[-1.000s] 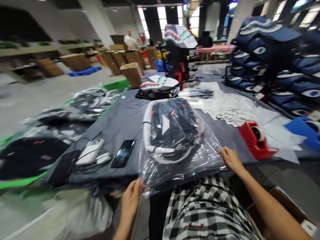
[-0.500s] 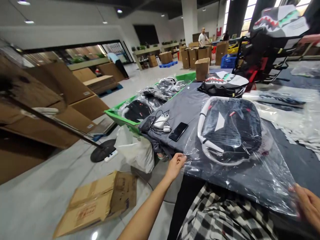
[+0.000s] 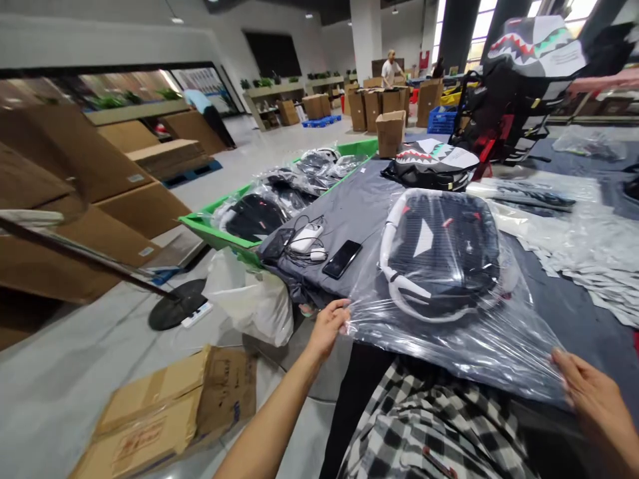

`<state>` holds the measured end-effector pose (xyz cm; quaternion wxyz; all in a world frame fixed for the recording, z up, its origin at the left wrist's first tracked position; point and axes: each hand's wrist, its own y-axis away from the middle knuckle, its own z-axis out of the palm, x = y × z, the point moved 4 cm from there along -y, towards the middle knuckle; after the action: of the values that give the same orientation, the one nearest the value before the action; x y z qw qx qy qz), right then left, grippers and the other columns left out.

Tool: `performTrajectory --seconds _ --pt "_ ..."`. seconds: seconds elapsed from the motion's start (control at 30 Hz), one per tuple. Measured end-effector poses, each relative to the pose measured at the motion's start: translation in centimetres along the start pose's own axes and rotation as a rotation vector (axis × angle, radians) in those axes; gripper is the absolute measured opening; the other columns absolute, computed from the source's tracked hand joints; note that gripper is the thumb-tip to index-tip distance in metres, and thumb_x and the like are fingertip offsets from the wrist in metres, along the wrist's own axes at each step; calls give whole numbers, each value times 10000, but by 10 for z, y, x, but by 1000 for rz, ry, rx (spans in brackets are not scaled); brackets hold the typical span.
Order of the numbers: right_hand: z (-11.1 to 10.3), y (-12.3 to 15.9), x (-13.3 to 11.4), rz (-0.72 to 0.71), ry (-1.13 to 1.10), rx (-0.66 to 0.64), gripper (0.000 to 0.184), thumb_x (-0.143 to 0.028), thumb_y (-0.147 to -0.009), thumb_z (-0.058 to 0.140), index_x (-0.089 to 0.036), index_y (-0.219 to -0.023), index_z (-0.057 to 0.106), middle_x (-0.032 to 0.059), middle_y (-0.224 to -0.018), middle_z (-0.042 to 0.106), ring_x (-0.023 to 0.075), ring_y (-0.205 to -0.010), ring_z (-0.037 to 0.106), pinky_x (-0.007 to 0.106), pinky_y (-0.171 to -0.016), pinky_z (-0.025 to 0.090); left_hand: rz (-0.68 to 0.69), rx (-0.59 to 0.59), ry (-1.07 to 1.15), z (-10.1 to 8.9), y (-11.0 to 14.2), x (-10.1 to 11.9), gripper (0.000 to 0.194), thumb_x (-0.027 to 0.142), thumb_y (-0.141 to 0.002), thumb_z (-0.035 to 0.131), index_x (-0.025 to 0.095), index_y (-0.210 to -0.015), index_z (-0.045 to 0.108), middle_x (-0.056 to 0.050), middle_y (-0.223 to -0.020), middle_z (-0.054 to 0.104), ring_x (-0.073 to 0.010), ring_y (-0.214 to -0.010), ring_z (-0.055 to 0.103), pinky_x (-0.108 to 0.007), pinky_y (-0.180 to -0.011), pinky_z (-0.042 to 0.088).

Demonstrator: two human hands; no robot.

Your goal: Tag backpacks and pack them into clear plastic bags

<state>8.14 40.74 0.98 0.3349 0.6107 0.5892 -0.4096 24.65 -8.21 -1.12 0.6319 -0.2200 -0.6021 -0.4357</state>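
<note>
Surrounding hall: concrete floor [image 3: 114, 332] with stacked cardboard boxes and a flattened carton [image 3: 164, 406] beside the counter.

Counter: grey-covered counter [image 3: 359, 206], with a green plastic crate [image 3: 200, 226] of bagged backpacks alongside it.

Bagged load: shark-mouth backpack [image 3: 439, 256] inside a clear plastic bag [image 3: 464, 359], at the counter's near edge, its film overhanging above the checked shirt [image 3: 424, 426].

Hands: left hand [image 3: 327, 329] at the bag's left edge, right hand [image 3: 594, 399] at its lower right corner.

Fingers: left fingers [image 3: 335, 314] seem clenched on the film; right fingers [image 3: 566, 366] lie on it, and whether they grip is hard to tell.

Small items: smartphone [image 3: 342, 259] and white charger [image 3: 305, 238] with cables, near the bag.

Risk: slick film could slide from a loose grip, and the overhang could drag the backpack off the edge. A swinging bag could knock the smartphone.
</note>
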Motion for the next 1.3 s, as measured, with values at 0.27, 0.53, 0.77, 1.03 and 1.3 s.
performTrajectory --seconds 0.27,0.53,0.77,1.03,1.3 --pt "-18 16 -1 94 39 -51 717 -825 -741 550 -157 -966 677 15 -617 583 149 -455 500 283 -412 409 97 12 -168 -23 12 -15 721 558 -767 730 217 -1357 496 -25 -904 711 -139 -622 636 -317 -693 564" --pt "-38 48 -8 -776 540 -103 198 -358 -959 565 -281 -1034 731 81 -1068 735 219 -1046 682 434 -979 543 1162 -443 -1221 -36 15 3 372 174 -969 462 381 -1158 706 7 -1177 748 -169 -1165 657 -356 -1105 423" --pt "-26 34 -25 -484 -26 -19 250 -431 -941 608 -238 -863 747 65 -912 774 246 -920 733 398 -903 578 551 -45 -679 -21 7 15 402 593 -873 595 229 -916 759 -47 -970 792 -239 -1014 717 -374 -978 550" --pt "10 -1 -46 -289 18 460 621 -777 -893 399 -210 -728 592 -17 -512 539 153 -491 530 282 -588 454 494 390 -384 15 -15 27 463 665 -839 518 211 -797 596 30 -526 596 -162 -489 587 -274 -543 526" --pt "25 -26 -35 -157 63 233 690 -849 -826 383 -201 -732 603 -58 -443 394 134 -429 396 265 -486 340 668 468 -829 49 -27 47 473 563 -906 422 174 -1073 635 -124 -919 736 -309 -884 688 -502 -867 507"
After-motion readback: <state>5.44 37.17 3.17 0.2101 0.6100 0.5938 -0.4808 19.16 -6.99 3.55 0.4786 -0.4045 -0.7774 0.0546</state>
